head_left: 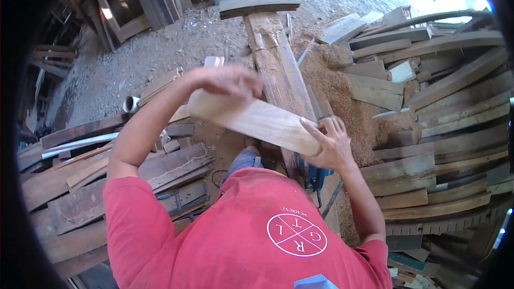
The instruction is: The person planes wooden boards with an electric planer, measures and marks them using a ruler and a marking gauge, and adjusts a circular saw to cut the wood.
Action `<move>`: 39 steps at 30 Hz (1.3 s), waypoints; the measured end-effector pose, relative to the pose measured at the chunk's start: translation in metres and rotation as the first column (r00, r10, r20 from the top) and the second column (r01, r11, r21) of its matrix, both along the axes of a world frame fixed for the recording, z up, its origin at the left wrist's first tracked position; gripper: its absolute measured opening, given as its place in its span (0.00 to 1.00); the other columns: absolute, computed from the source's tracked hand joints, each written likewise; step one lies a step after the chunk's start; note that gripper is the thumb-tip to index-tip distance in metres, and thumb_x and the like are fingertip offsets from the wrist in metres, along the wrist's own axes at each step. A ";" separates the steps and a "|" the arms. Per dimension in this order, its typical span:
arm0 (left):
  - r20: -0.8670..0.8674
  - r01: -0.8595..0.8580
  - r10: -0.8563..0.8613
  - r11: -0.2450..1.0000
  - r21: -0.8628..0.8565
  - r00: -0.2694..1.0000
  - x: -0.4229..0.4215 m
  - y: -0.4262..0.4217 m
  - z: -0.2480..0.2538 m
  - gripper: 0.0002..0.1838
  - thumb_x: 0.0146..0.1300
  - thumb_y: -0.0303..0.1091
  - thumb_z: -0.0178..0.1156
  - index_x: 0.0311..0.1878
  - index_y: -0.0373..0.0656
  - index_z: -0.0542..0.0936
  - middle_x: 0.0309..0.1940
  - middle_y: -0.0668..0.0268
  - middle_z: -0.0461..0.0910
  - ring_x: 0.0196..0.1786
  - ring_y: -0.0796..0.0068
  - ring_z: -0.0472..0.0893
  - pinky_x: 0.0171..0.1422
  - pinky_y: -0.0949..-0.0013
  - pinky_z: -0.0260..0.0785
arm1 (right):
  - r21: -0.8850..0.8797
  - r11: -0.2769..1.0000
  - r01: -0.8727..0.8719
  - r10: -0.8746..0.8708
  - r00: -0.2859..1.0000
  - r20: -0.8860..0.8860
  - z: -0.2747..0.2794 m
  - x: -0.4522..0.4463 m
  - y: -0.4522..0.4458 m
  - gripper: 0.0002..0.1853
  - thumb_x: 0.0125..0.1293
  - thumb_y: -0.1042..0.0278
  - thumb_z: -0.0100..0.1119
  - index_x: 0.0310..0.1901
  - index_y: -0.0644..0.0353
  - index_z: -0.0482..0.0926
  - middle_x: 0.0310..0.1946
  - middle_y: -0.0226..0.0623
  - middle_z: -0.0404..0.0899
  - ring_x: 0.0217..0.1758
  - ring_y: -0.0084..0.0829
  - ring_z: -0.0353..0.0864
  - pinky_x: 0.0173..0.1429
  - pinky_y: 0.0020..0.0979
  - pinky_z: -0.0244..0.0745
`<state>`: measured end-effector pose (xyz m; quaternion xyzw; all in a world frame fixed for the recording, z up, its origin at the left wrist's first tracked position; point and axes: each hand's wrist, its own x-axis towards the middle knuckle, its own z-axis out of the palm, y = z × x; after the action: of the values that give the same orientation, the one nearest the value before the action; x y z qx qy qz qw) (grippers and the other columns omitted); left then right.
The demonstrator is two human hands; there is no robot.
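A pale, smooth wooden board (262, 123) lies slantwise in front of my chest, above a narrow sawdust-covered bench plank (276, 75). My right hand (334, 142) grips its right end, the thumb lying over the top face and the other fingers round the edge. Over the board's left end is my left hand (230, 83), smeared by motion; its fingers cannot be made out, nor whether they grip the wood. Below my right hand, a blue tool (319, 176) shows partly at the bench's side, mostly hidden by the board and my shirt.
Stacked planks (412, 166) fill the right side, with curved pieces among them. More dark boards (176, 166) and a black clamp-like tool (184, 200) lie at left. A curved wooden piece (259, 5) crosses the bench's far end. Sawdust (348, 96) heaps beside the bench.
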<state>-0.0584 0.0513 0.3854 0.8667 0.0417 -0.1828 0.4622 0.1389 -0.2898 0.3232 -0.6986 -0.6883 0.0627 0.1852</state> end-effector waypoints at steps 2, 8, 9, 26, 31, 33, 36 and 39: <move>0.363 -0.345 0.217 0.876 0.336 0.906 0.001 0.021 0.021 0.37 0.73 0.43 0.67 0.83 0.56 0.69 0.80 0.62 0.72 0.80 0.56 0.70 0.87 0.48 0.60 | -0.172 0.981 0.088 -0.137 0.945 -0.298 -0.007 -0.022 0.002 0.52 0.45 0.48 0.84 0.78 0.35 0.76 0.51 0.40 0.75 0.56 0.43 0.79 0.71 0.48 0.72; 0.796 -0.910 0.541 0.413 0.030 0.272 -0.021 -0.011 -0.071 0.29 0.78 0.47 0.61 0.77 0.47 0.75 0.71 0.54 0.77 0.74 0.54 0.75 0.84 0.49 0.60 | -0.467 0.876 0.121 -0.482 0.170 -0.859 -0.077 -0.046 -0.001 0.43 0.62 0.55 0.80 0.78 0.54 0.75 0.40 0.31 0.86 0.39 0.23 0.80 0.50 0.27 0.76; 0.715 -0.917 0.673 0.381 -0.115 0.189 -0.024 -0.025 -0.097 0.28 0.78 0.46 0.61 0.75 0.45 0.76 0.68 0.52 0.78 0.72 0.54 0.75 0.83 0.50 0.60 | -0.472 0.872 0.129 -0.488 0.166 -0.857 -0.080 -0.044 -0.001 0.43 0.62 0.55 0.80 0.78 0.54 0.75 0.40 0.31 0.86 0.39 0.23 0.80 0.50 0.27 0.76; 0.343 -0.866 0.810 0.500 0.022 0.476 -0.039 -0.113 -0.230 0.25 0.75 0.48 0.64 0.68 0.46 0.82 0.60 0.50 0.81 0.68 0.48 0.76 0.79 0.49 0.62 | -0.264 0.721 0.641 -0.689 0.705 -0.169 -0.155 -0.063 0.102 0.46 0.55 0.40 0.81 0.74 0.50 0.79 0.58 0.54 0.79 0.63 0.53 0.80 0.67 0.49 0.76; 0.378 -0.789 0.710 0.605 0.104 0.594 -0.023 -0.139 -0.247 0.24 0.70 0.41 0.66 0.67 0.46 0.81 0.60 0.51 0.79 0.68 0.46 0.73 0.78 0.47 0.63 | -0.151 0.709 0.689 -0.690 0.722 0.053 -0.211 -0.054 0.124 0.47 0.56 0.38 0.80 0.76 0.44 0.76 0.66 0.51 0.74 0.70 0.56 0.74 0.75 0.57 0.66; 0.297 -0.716 0.662 0.686 0.128 0.688 -0.019 -0.155 -0.263 0.33 0.65 0.41 0.71 0.73 0.47 0.76 0.70 0.45 0.70 0.74 0.40 0.67 0.83 0.45 0.60 | -0.052 0.718 0.694 -0.694 0.720 0.023 -0.203 -0.052 0.094 0.47 0.57 0.41 0.80 0.76 0.49 0.75 0.63 0.54 0.76 0.71 0.57 0.73 0.77 0.57 0.63; 0.233 -0.554 0.503 0.768 0.322 0.832 -0.005 -0.187 -0.270 0.47 0.61 0.50 0.76 0.82 0.52 0.66 0.81 0.34 0.54 0.85 0.30 0.52 0.89 0.40 0.49 | -0.045 0.651 0.758 -0.757 0.652 0.042 -0.137 -0.057 0.017 0.39 0.58 0.50 0.81 0.69 0.60 0.80 0.62 0.57 0.76 0.69 0.57 0.74 0.78 0.54 0.63; 0.379 -0.454 0.293 0.763 0.460 0.878 0.008 -0.208 -0.292 0.51 0.56 0.54 0.79 0.82 0.59 0.67 0.81 0.40 0.56 0.85 0.35 0.54 0.89 0.33 0.44 | -0.164 0.414 0.895 -0.910 0.411 -0.057 -0.142 -0.066 -0.066 0.32 0.58 0.56 0.82 0.62 0.61 0.82 0.55 0.54 0.81 0.61 0.54 0.80 0.68 0.51 0.73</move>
<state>-0.0508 -0.1563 0.0935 0.9511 0.1978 0.0597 0.2297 0.0734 -0.3555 0.1809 -0.9618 -0.1846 0.0380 0.1987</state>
